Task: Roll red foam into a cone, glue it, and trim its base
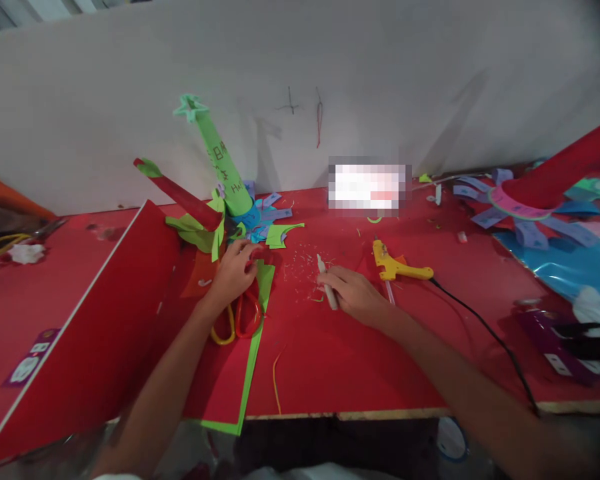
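Observation:
My right hand [353, 291] is closed round a pale pen-shaped tool [330, 293], its narrow tip pointing away from me. Small pale scraps [307, 260] litter the red table near that tip. My left hand [234, 270] hovers low or rests over the scissors, fingers loosely curved and apart; I see nothing held in it. Below it lie scissors with one red and one yellow handle loop [223, 339], their blades hidden. They lie on red and green sheets [243, 400]. Just beyond that hand are a green paper offcut [277, 235] and a green lettered paper cone [225, 163] with a star on top.
A yellow glue gun [400, 267] lies to the right, its black cord [485, 327] running over the front edge. An upright red board [95, 327] stands at left. A red cone [575, 167] with purple strips stands at far right, by a blue shiny sheet [545, 267].

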`<state>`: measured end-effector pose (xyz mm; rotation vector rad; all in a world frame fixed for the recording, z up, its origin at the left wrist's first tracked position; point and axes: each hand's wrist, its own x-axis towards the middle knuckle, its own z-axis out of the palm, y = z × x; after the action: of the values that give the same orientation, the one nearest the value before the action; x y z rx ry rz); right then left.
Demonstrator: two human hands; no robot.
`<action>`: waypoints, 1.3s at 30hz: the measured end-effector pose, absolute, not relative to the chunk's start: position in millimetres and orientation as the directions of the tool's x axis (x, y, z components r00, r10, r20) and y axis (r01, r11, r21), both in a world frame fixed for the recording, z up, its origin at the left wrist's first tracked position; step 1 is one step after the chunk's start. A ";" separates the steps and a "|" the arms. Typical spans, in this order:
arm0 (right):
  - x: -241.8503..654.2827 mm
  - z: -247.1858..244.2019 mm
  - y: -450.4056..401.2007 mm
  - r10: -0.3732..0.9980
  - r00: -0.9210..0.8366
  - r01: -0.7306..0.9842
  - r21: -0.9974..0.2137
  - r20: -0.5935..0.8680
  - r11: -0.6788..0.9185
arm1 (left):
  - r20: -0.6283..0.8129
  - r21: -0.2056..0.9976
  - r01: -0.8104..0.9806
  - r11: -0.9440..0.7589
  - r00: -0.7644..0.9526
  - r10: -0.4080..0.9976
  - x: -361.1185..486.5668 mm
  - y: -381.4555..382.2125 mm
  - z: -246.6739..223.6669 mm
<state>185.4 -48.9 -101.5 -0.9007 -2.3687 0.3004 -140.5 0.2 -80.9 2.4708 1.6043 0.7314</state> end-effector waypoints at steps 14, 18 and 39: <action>80.5 -71.3 -25.2 0.841 -0.516 0.273 -0.901 0.159 0.338 | 0.237 0.576 0.780 -0.243 0.125 0.963 -140.3 -1.8 -74.1; 38.8 -82.0 -7.7 0.860 -0.507 0.359 -0.895 0.051 0.265 | 0.252 0.640 0.738 -0.216 0.064 0.966 -138.2 -17.3 -63.0; 27.5 -88.6 4.9 0.898 -0.409 0.199 -0.945 0.162 0.261 | 0.311 -0.010 0.822 -0.569 0.544 0.780 -136.9 -126.1 -76.2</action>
<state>27.5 4.9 -88.6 -1.0029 -1.7881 1.1876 -136.9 -126.1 -76.2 2.8940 1.5130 0.4535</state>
